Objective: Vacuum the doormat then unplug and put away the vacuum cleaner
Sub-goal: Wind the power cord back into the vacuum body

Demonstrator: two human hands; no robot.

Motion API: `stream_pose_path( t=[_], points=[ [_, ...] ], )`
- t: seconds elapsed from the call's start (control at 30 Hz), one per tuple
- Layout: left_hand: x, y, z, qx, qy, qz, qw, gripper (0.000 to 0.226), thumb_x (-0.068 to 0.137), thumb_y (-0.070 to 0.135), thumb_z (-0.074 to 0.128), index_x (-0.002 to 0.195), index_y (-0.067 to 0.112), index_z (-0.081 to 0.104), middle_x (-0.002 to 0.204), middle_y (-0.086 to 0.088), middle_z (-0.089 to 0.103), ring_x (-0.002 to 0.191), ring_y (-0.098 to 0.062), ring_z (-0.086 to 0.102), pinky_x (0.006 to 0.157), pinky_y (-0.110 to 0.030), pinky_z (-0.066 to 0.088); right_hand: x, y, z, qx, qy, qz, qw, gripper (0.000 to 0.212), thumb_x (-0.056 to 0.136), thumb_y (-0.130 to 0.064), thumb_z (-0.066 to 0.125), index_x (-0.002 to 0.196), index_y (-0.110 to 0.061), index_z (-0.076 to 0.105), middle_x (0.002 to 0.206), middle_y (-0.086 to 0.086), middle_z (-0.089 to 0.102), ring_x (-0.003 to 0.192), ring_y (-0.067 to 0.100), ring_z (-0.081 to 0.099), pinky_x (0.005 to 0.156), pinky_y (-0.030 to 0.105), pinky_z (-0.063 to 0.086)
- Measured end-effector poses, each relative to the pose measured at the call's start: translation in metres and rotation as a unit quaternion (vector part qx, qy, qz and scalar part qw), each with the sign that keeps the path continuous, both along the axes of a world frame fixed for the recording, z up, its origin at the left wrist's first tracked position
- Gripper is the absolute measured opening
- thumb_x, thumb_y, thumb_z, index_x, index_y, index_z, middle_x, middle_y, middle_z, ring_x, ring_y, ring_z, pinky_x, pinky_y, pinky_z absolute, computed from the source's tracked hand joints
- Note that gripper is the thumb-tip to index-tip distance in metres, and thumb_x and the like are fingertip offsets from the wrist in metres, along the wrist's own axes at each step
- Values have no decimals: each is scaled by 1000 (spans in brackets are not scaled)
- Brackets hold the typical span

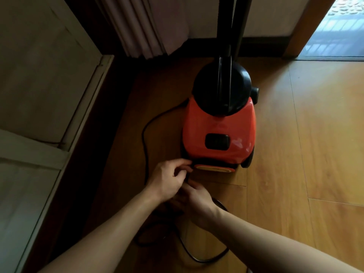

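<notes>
An orange and black vacuum cleaner (218, 133) stands on the wooden floor in the middle of the view, its black wand rising toward the wall behind it. Its black power cord (144, 146) curves along the vacuum's left side and loops on the floor near me. My left hand (167, 179) pinches the cord right at the vacuum's rear edge, beside an orange-rimmed round part. My right hand (194, 203) lies just below it, fingers curled around the cord. The plug is not in view.
A pale cabinet or bed frame (39, 115) with a dark base runs along the left. Pinkish curtains (141, 26) hang at the back. A bright doorway (334, 32) opens at the top right, past bare wooden floor (305, 144).
</notes>
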State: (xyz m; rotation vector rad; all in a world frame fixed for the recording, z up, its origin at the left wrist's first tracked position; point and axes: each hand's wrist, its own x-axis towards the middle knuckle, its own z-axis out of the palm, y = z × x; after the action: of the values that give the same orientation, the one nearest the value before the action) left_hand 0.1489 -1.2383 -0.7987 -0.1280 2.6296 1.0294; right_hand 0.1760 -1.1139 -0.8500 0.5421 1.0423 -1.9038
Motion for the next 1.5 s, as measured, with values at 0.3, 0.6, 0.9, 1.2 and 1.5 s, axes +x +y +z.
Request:
stream_pose_path(
  t=[0.3, 0.6, 0.9, 1.2, 1.5],
  points=[
    [-43, 6, 33, -173, 236, -226, 929, 88, 81, 59, 65, 154, 25, 29, 164, 3, 15, 152, -13, 12, 119, -34, 19, -12, 22, -20, 117, 25, -47, 992, 32, 105, -27, 57, 100, 4, 64, 74, 13, 63, 68, 25, 68, 59, 30, 56],
    [-57, -4, 30, -218, 217, -283, 908, 101, 82, 65, 58, 158, 19, 12, 166, 6, 3, 153, -10, 2, 123, -40, 17, -28, 80, -21, 162, 21, -161, 973, 22, 103, -17, 58, 103, 4, 62, 61, 4, 47, 48, 13, 45, 48, 26, 52],
    [-54, 3, 25, -209, 224, -262, 915, 102, 77, 61, 63, 158, 19, 16, 166, 3, 8, 153, -14, 5, 121, -43, 23, -21, 112, 15, 123, 19, -259, 958, 32, 102, -27, 58, 73, -23, 44, 54, -6, 26, 41, 7, 23, 37, 20, 20],
    [-51, 5, 36, -234, 208, -267, 911, 96, 81, 48, 67, 157, 19, 18, 165, 7, 7, 152, -11, 5, 118, -33, 20, -3, 98, 52, 173, 311, -174, 918, 36, 102, -35, 45, 83, -9, 60, 55, -6, 40, 45, 9, 34, 42, 21, 29],
    [-52, 3, 42, -207, 183, -273, 921, 80, 93, 53, 47, 158, 25, 12, 165, 14, -2, 151, -5, -3, 120, -30, 19, -7, 64, 46, 227, 498, 68, 834, 17, 108, -19, 42, 95, -26, 51, 71, -14, 52, 62, 5, 46, 59, 27, 39]
  ],
)
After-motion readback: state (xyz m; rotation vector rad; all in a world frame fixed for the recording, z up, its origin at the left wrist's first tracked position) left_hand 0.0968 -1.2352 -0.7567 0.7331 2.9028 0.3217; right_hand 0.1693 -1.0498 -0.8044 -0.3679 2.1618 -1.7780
